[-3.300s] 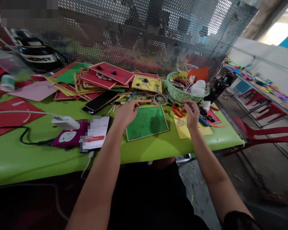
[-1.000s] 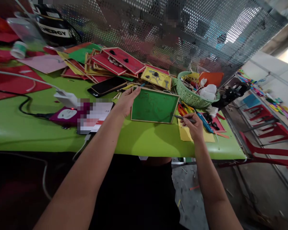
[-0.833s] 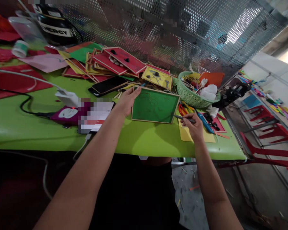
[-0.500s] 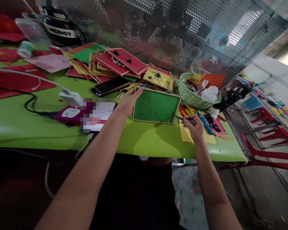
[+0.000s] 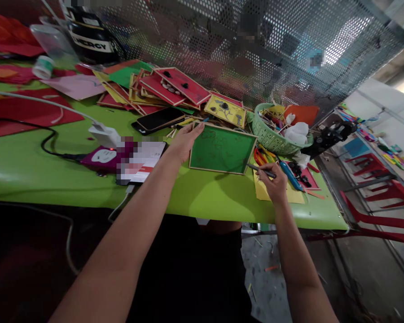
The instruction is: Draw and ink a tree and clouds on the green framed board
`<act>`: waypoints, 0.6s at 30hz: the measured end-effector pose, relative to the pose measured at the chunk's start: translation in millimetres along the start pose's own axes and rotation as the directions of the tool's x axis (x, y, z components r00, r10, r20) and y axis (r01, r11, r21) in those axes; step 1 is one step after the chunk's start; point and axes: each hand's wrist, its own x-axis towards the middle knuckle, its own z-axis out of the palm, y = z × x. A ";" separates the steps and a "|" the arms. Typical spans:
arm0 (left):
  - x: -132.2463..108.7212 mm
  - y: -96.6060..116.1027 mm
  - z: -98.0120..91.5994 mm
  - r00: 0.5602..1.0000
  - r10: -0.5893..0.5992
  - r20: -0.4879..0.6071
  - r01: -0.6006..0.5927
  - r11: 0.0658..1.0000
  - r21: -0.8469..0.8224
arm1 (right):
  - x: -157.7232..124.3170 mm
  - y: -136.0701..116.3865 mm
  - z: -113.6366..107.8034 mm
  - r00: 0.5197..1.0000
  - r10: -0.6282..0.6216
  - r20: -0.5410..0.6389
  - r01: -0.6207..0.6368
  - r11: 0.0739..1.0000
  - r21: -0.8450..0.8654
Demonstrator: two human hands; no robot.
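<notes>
My left hand (image 5: pixel 186 140) grips the upper left corner of a green board (image 5: pixel 222 150) edged with thin wooden strips. Faint dark lines are drawn across its green face, and it is tilted up toward me above the table. In my right hand (image 5: pixel 272 178) is a dark pen (image 5: pixel 261 170), its tip by the board's lower right edge; I cannot tell whether it touches. Beneath the right hand lies yellow paper (image 5: pixel 261 190). Close by are a blue-handled tool (image 5: pixel 290 175) and a small red framed board (image 5: pixel 311 179) with black pieces on it.
Behind the green board, framed red and yellow boards (image 5: pixel 188 87) are piled beside a green basket (image 5: pixel 272 134) of sticks and scraps. Two phones, a black one (image 5: pixel 160 120) and a lit one (image 5: pixel 144 163), lie left, near a purple power socket (image 5: pixel 103 159) with cables. A perforated metal panel (image 5: pixel 202 40) stands behind.
The whole view has shifted slightly, so things appear a little to the right. Both hands keep their grips, and the pen stays by the board's right edge.
</notes>
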 end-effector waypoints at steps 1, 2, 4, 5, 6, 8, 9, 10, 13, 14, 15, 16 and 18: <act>-0.2 0.1 0.0 1.000 -0.005 -0.001 0.005 1.000 0.000 | -0.1 -0.2 0.2 1.000 -0.007 -0.006 0.007 1.000 -0.001; -0.4 0.4 0.1 1.000 -0.008 -0.002 0.008 1.000 0.002 | -0.2 -0.8 0.3 1.000 -0.015 -0.012 0.015 1.000 -0.004; -0.7 0.9 0.2 1.000 -0.009 -0.005 0.009 1.000 0.005 | -0.2 -2.1 0.2 0.999 -0.029 -0.016 0.028 0.999 -0.023; -0.9 1.2 0.4 1.000 -0.009 -0.007 0.009 1.000 0.004 | -0.2 -2.7 0.1 0.999 -0.033 -0.010 0.033 0.999 -0.037; -0.9 1.4 0.5 1.000 -0.010 -0.010 0.010 1.000 0.003 | -0.3 -3.0 0.0 0.999 -0.035 -0.002 0.034 0.998 -0.048; -1.0 1.7 0.8 1.000 -0.012 -0.010 0.013 1.000 0.005 | -0.6 -2.8 -0.3 0.999 -0.032 0.006 0.032 0.998 -0.056; -0.9 1.7 0.9 1.000 -0.013 -0.008 0.013 1.000 0.008 | -0.8 -2.4 -0.3 1.000 -0.031 0.004 0.031 0.998 -0.057; -0.8 1.6 1.0 1.000 -0.012 -0.004 0.013 1.000 0.010 | -1.0 -2.0 -0.3 1.000 -0.030 0.000 0.030 0.998 -0.056; -0.4 0.7 0.8 1.000 -0.007 0.016 0.007 1.000 -0.007 | -1.4 -1.0 -0.2 0.999 -0.041 -0.011 0.040 0.997 -0.065; -0.2 0.3 0.7 1.000 -0.007 0.023 0.007 1.000 -0.017 | -1.5 -1.2 -0.1 0.999 -0.045 -0.009 0.044 0.997 -0.069; 0.1 0.0 0.5 1.000 -0.007 0.027 0.007 1.000 -0.025 | -1.5 -1.6 -0.1 0.999 -0.049 -0.008 0.048 0.996 -0.072; 0.3 -0.3 0.4 1.000 -0.008 0.028 0.009 1.000 -0.030 | -1.6 -2.2 -0.1 0.999 -0.053 -0.009 0.052 0.996 -0.076; 0.7 -0.5 0.1 1.000 -0.013 0.024 0.013 0.999 -0.033 | -1.5 -3.9 -0.2 0.998 -0.065 -0.016 0.064 0.994 -0.084</act>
